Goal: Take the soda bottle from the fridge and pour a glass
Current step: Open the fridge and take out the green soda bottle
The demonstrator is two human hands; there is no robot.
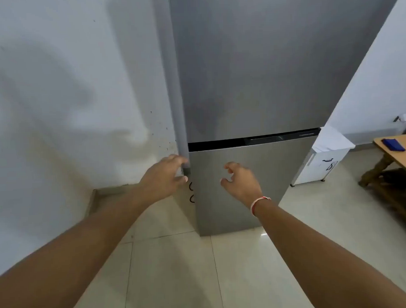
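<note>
A tall grey steel two-door fridge (248, 83) stands on pale glossy floor tiles (178, 270) against a white wall (57, 89), both doors closed; the soda bottle is not visible. A wooden table (397, 151) stands at right. The left hand (163, 176) reaches to the fridge's left edge, fingers curled round the door edge. The right hand (242, 180) hovers before the lower door, fingers loosely curled, holding nothing.
</note>
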